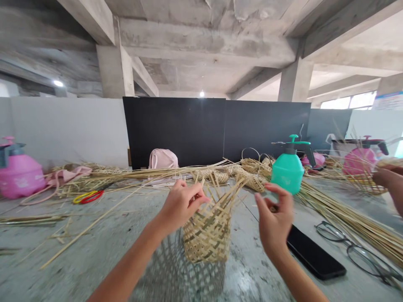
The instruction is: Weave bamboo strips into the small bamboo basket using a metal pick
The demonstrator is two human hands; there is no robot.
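A partly woven bamboo basket (208, 237) stands upright on the grey table in front of me, its loose strip ends sticking up and fanning out at the top. At its upper left edge, my left hand (184, 205) is closed in a pinch on one of these bamboo strips (203, 197); the exact grip is partly hidden by the fingers. To the right of the basket and apart from it, my right hand (276, 220) is raised with fingers curled and a gap between thumb and forefinger. Nothing shows in it.
A green spray bottle (287, 170), a black phone (315, 253) and eyeglasses (346, 243) are on the right, beside long bamboo strips (343, 214). Red-and-yellow scissors (88, 197) and a pink spray bottle (20, 174) lie left. Another person's hand (392, 180) is at far right.
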